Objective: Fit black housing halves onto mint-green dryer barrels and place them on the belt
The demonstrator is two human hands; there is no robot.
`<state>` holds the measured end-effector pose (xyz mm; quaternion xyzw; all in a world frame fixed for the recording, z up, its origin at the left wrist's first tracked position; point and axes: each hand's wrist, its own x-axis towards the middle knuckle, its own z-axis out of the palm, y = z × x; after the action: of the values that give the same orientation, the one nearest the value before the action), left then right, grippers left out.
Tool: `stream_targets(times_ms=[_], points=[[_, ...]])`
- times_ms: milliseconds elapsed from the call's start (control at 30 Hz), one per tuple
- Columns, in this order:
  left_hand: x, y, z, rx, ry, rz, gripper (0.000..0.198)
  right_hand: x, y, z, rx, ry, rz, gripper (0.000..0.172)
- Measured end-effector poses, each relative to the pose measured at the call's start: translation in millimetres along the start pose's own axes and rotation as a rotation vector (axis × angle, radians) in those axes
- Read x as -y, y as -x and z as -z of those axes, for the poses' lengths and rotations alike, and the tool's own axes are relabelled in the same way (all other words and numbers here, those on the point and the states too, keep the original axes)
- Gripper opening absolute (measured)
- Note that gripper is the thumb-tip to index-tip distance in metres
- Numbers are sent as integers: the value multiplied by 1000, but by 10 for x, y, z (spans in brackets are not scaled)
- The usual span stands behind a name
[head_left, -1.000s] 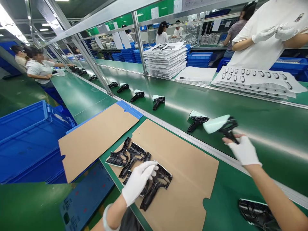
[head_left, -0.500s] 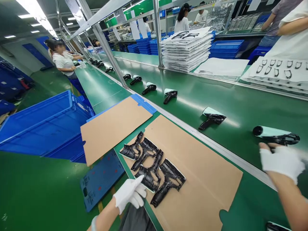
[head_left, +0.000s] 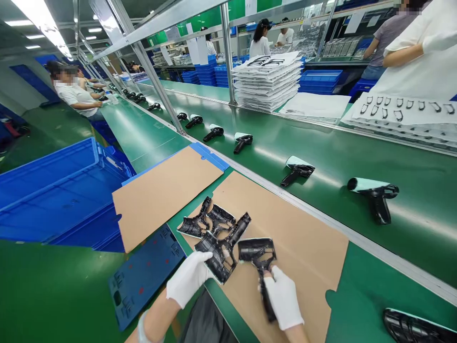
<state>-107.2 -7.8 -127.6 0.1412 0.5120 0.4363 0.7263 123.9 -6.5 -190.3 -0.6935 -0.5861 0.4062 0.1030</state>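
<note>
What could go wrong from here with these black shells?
The left shell, in the left hand near the bench edge, might slip off. The right shell, gripped by its handle in the right hand, lies close beside it, so the two could knock together.

The gloved left hand [head_left: 189,277] pinches with its thumb [head_left: 204,256] on top, the other fingers seemingly curled underneath, its forearm [head_left: 160,314] slanting up from below, while the gloved right hand [head_left: 284,296] grips, fingertips [head_left: 267,274] bare.

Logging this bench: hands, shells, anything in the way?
Left grip on black shell. Right grip on second shell. Two other shells crowd the first; cardboard beneath.
</note>
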Motion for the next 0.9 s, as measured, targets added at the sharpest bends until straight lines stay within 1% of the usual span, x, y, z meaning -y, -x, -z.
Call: stream_targets(times_ms=[67, 133, 167, 200, 233, 300, 333, 367, 400, 467, 500, 533, 600, 667, 733, 800, 867, 900], points=[[-102, 2, -78, 52, 54, -65, 31, -62, 42, 190, 13, -363, -37, 50], [-173, -21, -184, 104, 104, -83, 36, -110, 140, 386, -2, -776, -64, 54], [-194, -34, -252, 128, 120, -91, 40, -133, 200, 476, -56, -909, -53, 55], [-205, -45, -331, 150, 119, -107, 45, -158, 261, 554, -149, -943, -29, 55], [-208, -51, -418, 172, 83, -134, 51, -185, 320, 620, -268, -870, 14, 52], [-196, -41, -604, 215, -68, -211, 64, -246, 418, 709, -488, -591, 135, 45], [-184, -27, -696, 239, -151, -243, 69, -272, 453, 737, -587, -435, 226, 42], [-173, -7, -782, 259, -215, -265, 71, -292, 479, 759, -663, -285, 357, 44], [-164, 15, -860, 281, -266, -279, 71, -302, 496, 780, -714, -149, 517, 51], [-152, 62, -990, 330, -345, -304, 68, -293, 510, 821, -749, 91, 844, 65], [-149, 82, -1042, 362, -392, -323, 67, -278, 510, 842, -745, 177, 967, 68], [-146, 100, -1086, 398, -436, -343, 67, -262, 508, 861, -725, 240, 1042, 69], [-135, 126, -1152, 468, -481, -364, 68, -236, 506, 882, -710, 298, 1075, 69], [-113, 143, -1192, 511, -452, -345, 71, -219, 510, 883, -716, 296, 1030, 65], [-81, 153, -1211, 527, -414, -299, 74, -199, 522, 881, -695, 269, 957, 55], [-47, 154, -1212, 532, -387, -254, 75, -166, 537, 891, -636, 221, 882, 43], [-19, 146, -1205, 549, -373, -222, 76, -138, 544, 901, -557, 191, 844, 36], [-7, 140, -1201, 566, -368, -209, 76, -133, 541, 899, -548, 179, 843, 33]])
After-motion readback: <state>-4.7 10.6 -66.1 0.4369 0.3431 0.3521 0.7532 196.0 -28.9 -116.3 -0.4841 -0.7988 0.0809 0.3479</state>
